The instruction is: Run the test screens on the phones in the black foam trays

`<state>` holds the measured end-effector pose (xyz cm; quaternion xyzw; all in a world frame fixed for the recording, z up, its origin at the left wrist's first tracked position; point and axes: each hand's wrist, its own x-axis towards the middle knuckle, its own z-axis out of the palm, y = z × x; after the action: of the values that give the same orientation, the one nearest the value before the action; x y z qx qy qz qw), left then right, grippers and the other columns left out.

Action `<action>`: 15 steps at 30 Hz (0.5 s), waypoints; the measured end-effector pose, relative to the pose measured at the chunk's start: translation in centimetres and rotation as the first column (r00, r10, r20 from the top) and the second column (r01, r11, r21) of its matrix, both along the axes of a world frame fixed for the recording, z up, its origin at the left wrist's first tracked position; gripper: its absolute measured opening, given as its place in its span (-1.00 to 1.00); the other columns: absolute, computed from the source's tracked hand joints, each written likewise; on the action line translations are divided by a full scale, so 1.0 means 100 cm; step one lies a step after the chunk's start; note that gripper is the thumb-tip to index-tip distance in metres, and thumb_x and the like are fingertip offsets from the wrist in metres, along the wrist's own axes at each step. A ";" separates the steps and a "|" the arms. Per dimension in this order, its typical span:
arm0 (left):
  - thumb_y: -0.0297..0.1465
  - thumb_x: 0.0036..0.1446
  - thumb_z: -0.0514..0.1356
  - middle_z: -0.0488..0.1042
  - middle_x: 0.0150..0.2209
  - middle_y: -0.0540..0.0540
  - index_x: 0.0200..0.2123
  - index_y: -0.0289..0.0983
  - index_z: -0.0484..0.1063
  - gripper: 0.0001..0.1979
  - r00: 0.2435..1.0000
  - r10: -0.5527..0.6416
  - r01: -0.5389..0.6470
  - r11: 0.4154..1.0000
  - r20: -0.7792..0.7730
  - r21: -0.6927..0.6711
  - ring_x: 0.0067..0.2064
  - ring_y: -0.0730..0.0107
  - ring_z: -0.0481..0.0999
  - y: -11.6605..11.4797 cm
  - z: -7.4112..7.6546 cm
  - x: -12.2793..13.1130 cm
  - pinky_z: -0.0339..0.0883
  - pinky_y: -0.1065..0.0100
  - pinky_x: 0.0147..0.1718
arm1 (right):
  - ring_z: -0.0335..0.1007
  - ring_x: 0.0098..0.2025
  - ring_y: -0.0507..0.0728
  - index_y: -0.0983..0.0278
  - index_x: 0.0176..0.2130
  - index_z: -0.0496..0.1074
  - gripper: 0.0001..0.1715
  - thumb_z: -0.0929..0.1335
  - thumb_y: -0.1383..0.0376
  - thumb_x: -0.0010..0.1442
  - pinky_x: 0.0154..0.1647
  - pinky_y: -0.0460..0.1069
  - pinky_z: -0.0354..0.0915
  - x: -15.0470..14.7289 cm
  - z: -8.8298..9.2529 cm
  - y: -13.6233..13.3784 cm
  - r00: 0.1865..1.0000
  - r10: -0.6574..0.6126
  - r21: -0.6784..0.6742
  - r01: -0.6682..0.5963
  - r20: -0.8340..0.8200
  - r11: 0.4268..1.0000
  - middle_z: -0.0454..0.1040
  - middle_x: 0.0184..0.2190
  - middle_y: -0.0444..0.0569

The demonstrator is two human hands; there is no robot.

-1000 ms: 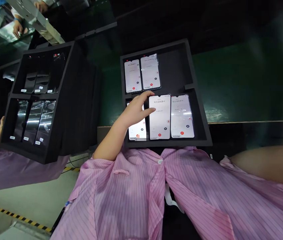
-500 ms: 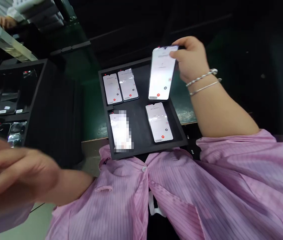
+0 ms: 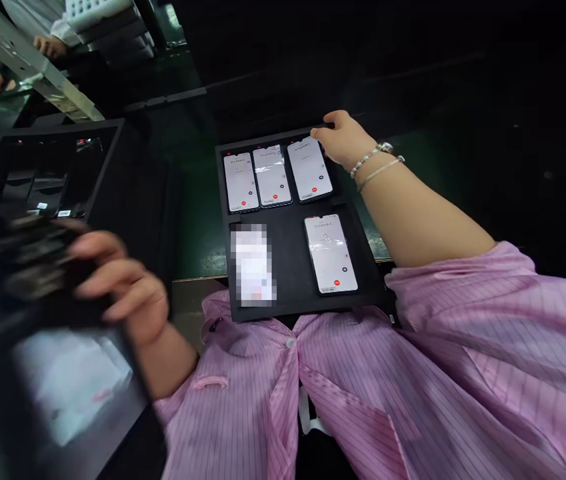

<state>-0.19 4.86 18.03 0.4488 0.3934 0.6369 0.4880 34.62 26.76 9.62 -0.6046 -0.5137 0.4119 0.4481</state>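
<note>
A dark green worktop (image 3: 193, 220) carries a tall stack of black foam trays (image 3: 113, 173) on the left, with dark-screened phones in its top compartments. A flat black foam tray (image 3: 287, 267) lies straight ahead, against a pink striped smock (image 3: 363, 400).

The left hand (image 3: 123, 280) is low and near, its fingers curled over a dark blurred object (image 3: 37, 280) too smeared to identify. The right hand (image 3: 343, 139) reaches to the flat tray's far right corner. Its bent fingertips are on the far end of a white-lit smartphone (image 3: 309, 170), but whether they pinch it cannot be told. That phone lies in the far row beside two more lit phones (image 3: 272, 175). Another lit phone (image 3: 331, 253) lies in the near row. Two beaded bracelets (image 3: 375, 163) circle the right wrist.
</note>
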 end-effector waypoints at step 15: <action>0.13 0.31 0.27 0.54 0.23 -0.10 0.35 0.07 0.32 -0.36 0.861 -0.314 0.298 0.949 -0.401 -0.104 0.33 -0.13 0.55 0.042 -0.066 0.069 0.65 -0.01 0.07 | 0.63 0.05 0.21 0.00 0.35 0.18 -0.07 0.62 0.13 0.19 0.11 0.23 0.58 -0.061 0.003 -0.246 0.690 0.337 -0.061 -0.484 -0.641 0.873 0.62 0.02 -0.08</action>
<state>6.73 9.07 11.43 0.6201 0.4233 0.4346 0.4974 28.51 2.20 9.91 -0.3536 -0.4127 0.7304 0.4138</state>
